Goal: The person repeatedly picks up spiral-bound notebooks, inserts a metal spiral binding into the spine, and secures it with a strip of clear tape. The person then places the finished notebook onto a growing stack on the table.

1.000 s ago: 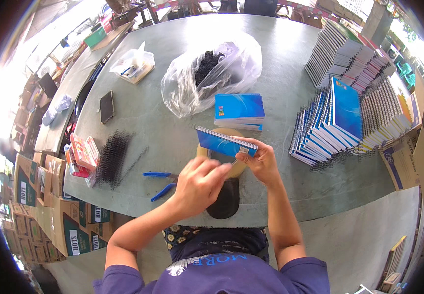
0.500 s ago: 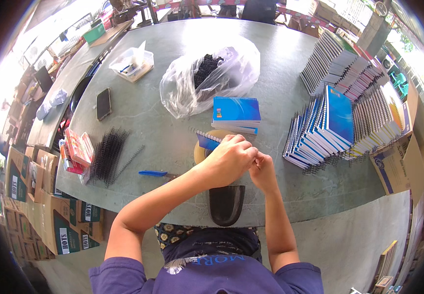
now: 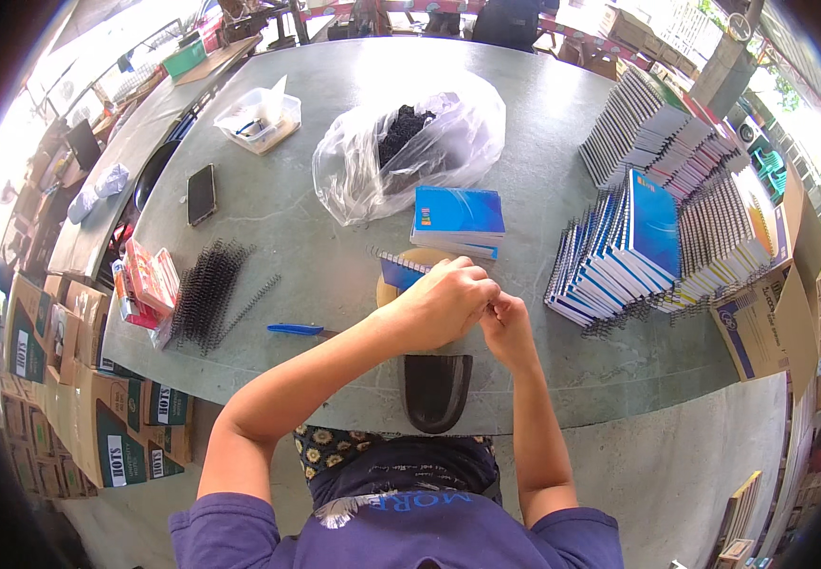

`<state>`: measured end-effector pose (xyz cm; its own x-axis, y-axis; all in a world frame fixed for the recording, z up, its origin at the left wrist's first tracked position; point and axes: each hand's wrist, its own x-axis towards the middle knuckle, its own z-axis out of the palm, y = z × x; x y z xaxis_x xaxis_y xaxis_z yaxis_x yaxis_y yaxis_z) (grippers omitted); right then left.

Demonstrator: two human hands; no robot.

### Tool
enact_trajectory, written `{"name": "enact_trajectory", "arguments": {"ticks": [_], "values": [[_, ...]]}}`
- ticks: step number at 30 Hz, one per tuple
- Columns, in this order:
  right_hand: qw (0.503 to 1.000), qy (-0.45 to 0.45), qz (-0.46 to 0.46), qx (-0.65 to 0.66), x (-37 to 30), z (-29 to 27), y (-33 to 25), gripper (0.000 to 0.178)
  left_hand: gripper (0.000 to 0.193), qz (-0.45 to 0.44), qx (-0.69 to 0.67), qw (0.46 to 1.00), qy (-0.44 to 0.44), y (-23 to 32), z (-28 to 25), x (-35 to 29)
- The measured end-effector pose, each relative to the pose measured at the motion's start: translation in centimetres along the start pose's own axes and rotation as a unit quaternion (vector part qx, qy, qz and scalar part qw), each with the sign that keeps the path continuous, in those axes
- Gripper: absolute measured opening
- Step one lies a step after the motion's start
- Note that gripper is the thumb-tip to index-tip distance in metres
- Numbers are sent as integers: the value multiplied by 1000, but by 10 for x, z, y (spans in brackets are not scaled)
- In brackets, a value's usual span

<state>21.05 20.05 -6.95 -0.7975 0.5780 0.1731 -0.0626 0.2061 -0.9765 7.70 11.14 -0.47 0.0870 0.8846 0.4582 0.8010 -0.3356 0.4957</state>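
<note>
A small blue notebook (image 3: 400,275) with a dark wire coil along its edge is partly hidden under my left hand (image 3: 448,296), whose fingers are closed on it. One end of the coil sticks out past the notebook's upper left corner. My right hand (image 3: 507,332) is closed in a pinch against the left fingertips; what it pinches is hidden. Beneath the notebook shows part of a round tan disc (image 3: 387,290). Just beyond lies a short stack of blue notebooks (image 3: 458,211). A dark, rounded, shoe-like object (image 3: 436,391) lies on the table near my body.
Loose black coils (image 3: 209,294) and a blue-handled tool (image 3: 295,329) lie to the left, near a phone (image 3: 201,194). Behind are a plastic bag of black coils (image 3: 358,161) and a plastic tub (image 3: 257,123). Bound notebooks (image 3: 610,251) and a cardboard box (image 3: 761,327) stand right.
The view has shifted slightly. My hands stay together at the notebook, with only a small movement of the fingers.
</note>
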Motion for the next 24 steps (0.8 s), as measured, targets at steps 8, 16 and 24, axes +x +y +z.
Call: {"name": "enact_trajectory", "arguments": {"ticks": [8, 16, 24], "values": [[997, 29, -62, -43, -7, -4, -3, 31, 25, -9, 13, 993, 113, 0, 2, 6], [770, 295, -300, -479, -5, -121, -151, 33, 32, -12, 105, 954, 281, 26, -61, -2], [795, 187, -176, -549, 3, -141, -116, 33, 20, -44, 99, 972, 209, 5, -44, -37]]}}
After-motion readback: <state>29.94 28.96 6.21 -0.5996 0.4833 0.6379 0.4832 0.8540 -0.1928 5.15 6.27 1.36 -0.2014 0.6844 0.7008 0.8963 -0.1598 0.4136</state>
